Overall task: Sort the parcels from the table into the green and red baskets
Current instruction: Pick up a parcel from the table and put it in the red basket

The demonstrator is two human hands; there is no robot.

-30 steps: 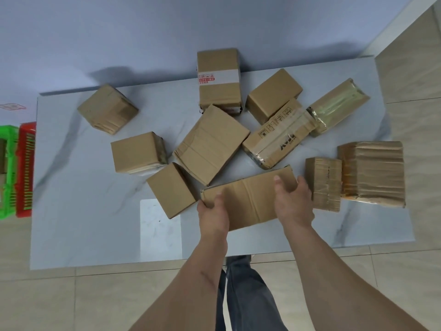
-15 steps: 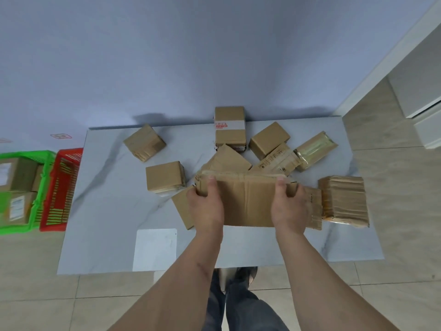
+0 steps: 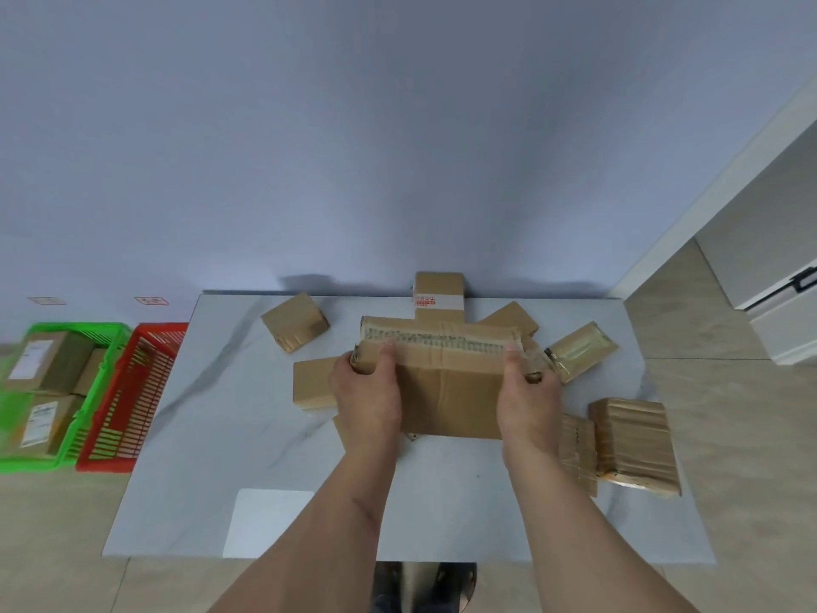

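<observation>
Both hands, left (image 3: pixel 369 393) and right (image 3: pixel 528 398), grip a flat parcel (image 3: pixel 446 382) by its ends, fingers curled round it, above the bench (image 3: pixel 212 435).

i see a plain brown box (image 3: pixel 448 391) with a strip of glossy tape down its face and a pale, ridged top edge. the table (image 3: pixel 212 435) is pale grey-white marble with faint grey veins and a whiter square patch (image 3: pixel 265 522) near the front. one box at the back (image 3: pixel 439 294) is brown with a white band carrying red print. a parcel (image 3: pixel 580 350) to the right shines yellowish under clear tape. the wrapped parcel (image 3: pixel 633 444) at far right is tan with banded tape lines. the green basket (image 3: pixel 66 391) is bright green, its boxes brown with white labels. the red basket (image 3: pixel 128 400) is red with a slatted grid. the wall (image 3: pixel 353 148) is pale blue-grey, the floor (image 3: pixel 729 435) beige tile.
</observation>
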